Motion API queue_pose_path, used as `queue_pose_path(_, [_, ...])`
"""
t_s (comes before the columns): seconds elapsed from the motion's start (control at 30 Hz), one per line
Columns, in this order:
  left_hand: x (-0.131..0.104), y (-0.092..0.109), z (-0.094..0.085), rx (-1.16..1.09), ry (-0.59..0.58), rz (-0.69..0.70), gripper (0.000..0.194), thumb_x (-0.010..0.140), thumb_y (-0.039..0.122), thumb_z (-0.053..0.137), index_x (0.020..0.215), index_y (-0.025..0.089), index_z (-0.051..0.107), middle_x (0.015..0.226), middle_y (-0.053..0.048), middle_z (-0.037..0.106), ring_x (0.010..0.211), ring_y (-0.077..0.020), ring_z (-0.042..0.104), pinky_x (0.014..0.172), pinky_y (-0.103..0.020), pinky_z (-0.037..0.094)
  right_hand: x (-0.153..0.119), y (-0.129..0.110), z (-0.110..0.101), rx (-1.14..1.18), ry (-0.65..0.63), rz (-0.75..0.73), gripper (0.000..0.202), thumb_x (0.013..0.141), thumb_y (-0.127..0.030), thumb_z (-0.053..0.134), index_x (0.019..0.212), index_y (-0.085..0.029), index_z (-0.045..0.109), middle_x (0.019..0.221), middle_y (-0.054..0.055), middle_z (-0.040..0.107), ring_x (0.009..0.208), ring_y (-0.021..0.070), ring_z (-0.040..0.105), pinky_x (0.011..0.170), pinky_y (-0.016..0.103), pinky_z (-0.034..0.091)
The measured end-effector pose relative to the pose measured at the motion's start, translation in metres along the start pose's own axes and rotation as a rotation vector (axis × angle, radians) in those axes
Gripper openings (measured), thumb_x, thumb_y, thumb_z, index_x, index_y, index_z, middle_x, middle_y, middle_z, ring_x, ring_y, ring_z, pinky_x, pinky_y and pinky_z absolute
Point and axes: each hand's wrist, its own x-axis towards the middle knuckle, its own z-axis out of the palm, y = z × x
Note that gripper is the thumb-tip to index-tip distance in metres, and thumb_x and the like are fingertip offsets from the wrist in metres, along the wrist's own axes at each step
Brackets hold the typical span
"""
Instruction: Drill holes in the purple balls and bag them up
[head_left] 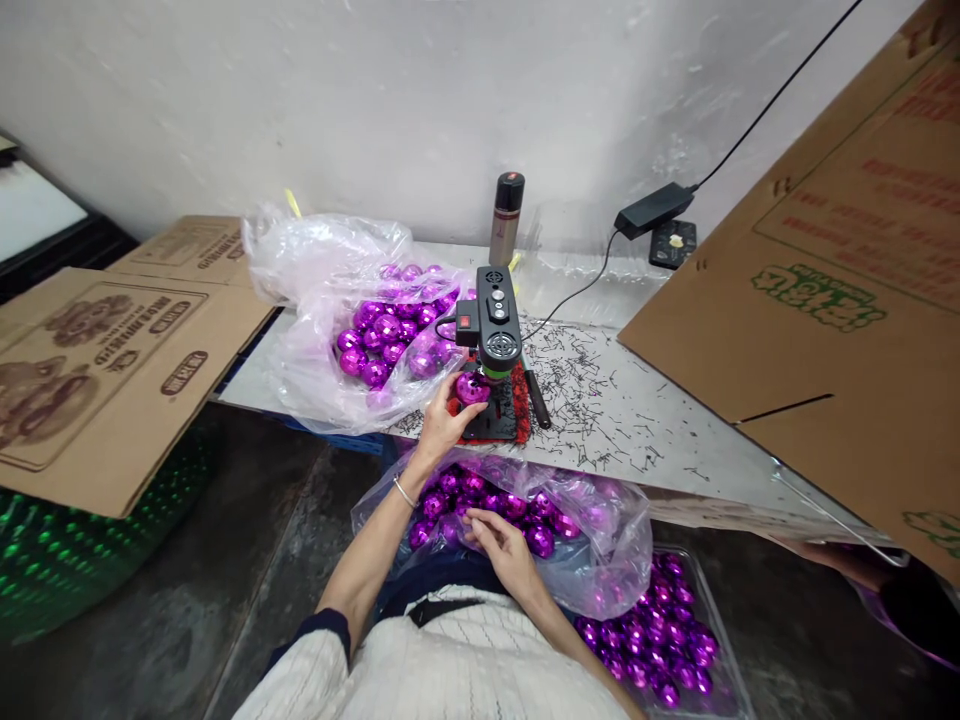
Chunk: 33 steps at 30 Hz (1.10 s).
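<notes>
My left hand [442, 420] grips a shiny purple mirror-ball ornament [472, 388] between thumb and fingers. It holds the ball under the head of a small black bench drill press [499, 315], at its front left. My right hand [501, 548] is lower down, over a clear plastic bag [622, 560] of purple balls on my lap. Its thumb and fingertips are drawn together; whatever may be between them is too small to make out. The press has a red switch and a black-handled lever [537, 400], and its base stands on a red mat [523, 395].
Another plastic bag [300, 350] of purple balls lies left of the press. Dark slivers litter the white table [675, 450]. A spray can [508, 220] stands behind; a power adapter [656, 210] hangs by its cord. Cardboard boxes [847, 250] flank both sides. A clear tray [724, 620] holds more balls.
</notes>
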Motion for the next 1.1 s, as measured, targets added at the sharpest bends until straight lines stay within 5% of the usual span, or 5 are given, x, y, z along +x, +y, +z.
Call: queue_pose_path(1.1, [0.0077, 0.0001, -0.0037, 0.022, -0.018, 0.031, 0.063, 0.077, 0.044, 0.082, 0.130, 0.019, 0.060, 0.125, -0.012, 0.070, 0.116, -0.0261, 0.067, 0.107, -0.042, 0.050, 0.0007, -0.0011, 0.0001, 0.034, -0.019, 0.044, 0.064, 0.077, -0.079, 0.062, 0.107, -0.023, 0.076, 0.099, 0.009, 0.078, 0.083, 0.0228, 0.074, 0.078, 0.038, 0.062])
